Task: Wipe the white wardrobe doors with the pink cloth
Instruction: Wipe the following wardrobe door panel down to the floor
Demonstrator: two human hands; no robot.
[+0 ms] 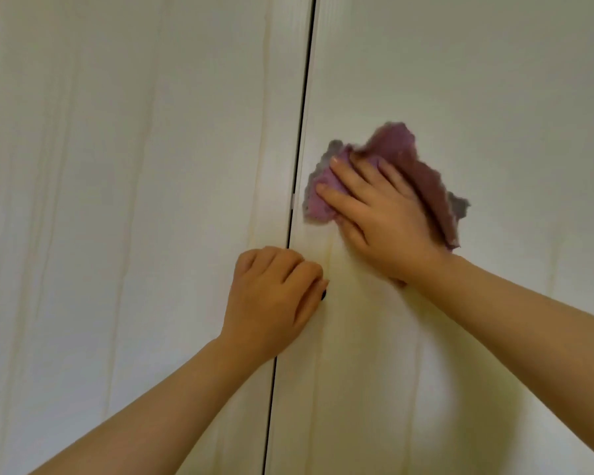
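Nearest to us our left grip (271, 296) is curled at the door gap (302, 132), it seems round a dark knob (324, 295), and just up-right of it our right grip (381, 214), fingers (347, 174) spread flat and pointing up-left, presses the cloth (402, 145) on the right door (494, 80), its long side running down-right.

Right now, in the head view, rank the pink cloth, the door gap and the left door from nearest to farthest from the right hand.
1. pink cloth: pressed under the right hand, on the right door.
2. door gap: just left of that hand.
3. left door: beyond the gap, farthest left.
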